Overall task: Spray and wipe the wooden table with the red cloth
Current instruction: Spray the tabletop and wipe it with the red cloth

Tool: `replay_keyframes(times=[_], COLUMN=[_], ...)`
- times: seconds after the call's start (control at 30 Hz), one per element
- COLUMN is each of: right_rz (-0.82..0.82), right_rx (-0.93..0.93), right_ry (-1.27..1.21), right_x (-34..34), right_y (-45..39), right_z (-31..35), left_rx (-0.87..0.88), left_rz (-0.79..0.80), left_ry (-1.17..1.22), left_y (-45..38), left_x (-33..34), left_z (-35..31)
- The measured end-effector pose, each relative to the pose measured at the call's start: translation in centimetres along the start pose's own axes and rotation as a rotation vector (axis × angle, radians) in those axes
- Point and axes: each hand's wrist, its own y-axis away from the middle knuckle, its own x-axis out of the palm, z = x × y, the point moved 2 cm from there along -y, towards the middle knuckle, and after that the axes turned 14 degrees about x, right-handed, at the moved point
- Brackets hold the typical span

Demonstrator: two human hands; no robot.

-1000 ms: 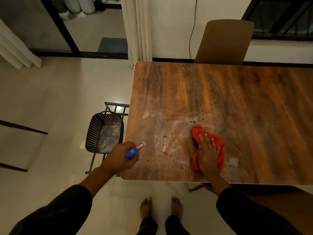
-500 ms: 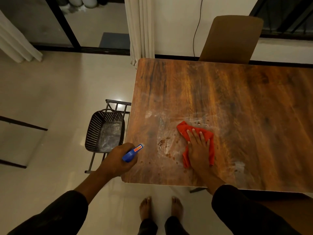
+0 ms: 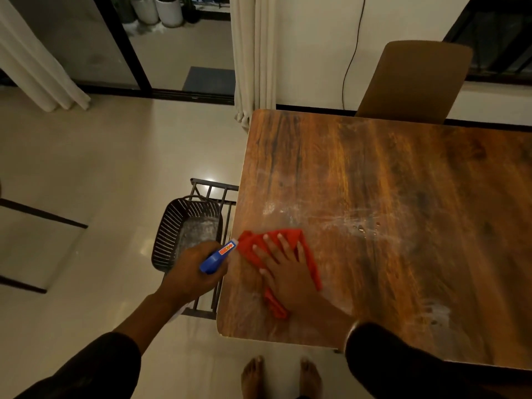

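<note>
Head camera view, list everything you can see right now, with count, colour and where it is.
wooden table: one, brown, right
red cloth: one, on table's near left corner
spray bottle: one, blue, beside table edge
basket: one, dark perforated, on rack left of table
chair: one, tan, behind table
curtains: pale, far side
plant pots: white, beyond glass door
left hand: grips spray bottle
right hand: flat on cloth
bare feet: two, bottom

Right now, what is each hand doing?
Left hand: closed around the blue spray bottle.
Right hand: open, flat, pressing the red cloth onto the wooden table.
</note>
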Motion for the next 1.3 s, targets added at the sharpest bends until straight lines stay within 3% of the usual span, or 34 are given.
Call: replay_keyframes(times=[0.13, 0.2, 0.43, 0.57, 0.7, 0.87, 0.97, 1.1, 1.3], right_rz=[0.013, 0.009, 0.044, 0.069, 0.119, 0.087, 0.064, 0.023, 0.136], right_rx=[0.285, 0.315, -0.013, -0.232, -0.309, 0.132, 0.216, 0.047, -0.323], right_ry=[-0.057, -0.031, -0.003, 0.154, 0.142, -0.033, -0.055, 0.03, 0.075], right_x=[-2.2, -2.1, 0.7, 1.4, -0.5, -3.9, -4.4, -2.4, 1.9], right_y=[-10.0, -11.7, 0.4, 4.8, -4.8, -24.1, -28.9, -21.2, 3.3], right_z=[-1.6, -1.4, 1.9, 2.3, 1.1, 0.7, 1.1, 3.7, 6.8], left_rx=[-0.033, -0.035, -0.048, -0.012, -0.01, -0.015, -0.016, -0.021, 0.027], left_rz=[-0.011, -0.009, -0.066, -0.102, -0.136, -0.091, -0.099, -0.089, -0.113], left_ry=[0.002, -0.001, -0.02, 0.015, 0.04, 0.043, 0.049, 0.097, 0.078], left_y=[-0.5, -0.6, -1.0, -1.6, -2.2, -2.8, -3.1, -3.4, -4.7], left_x=[0.1, -0.1, -1.5, -2.0, -2.0, -1.8, -1.6, -1.9, -3.3], left_z=[1.3, 1.9, 4.1, 4.9, 5.6, 6.3, 6.3, 5.8, 5.7])
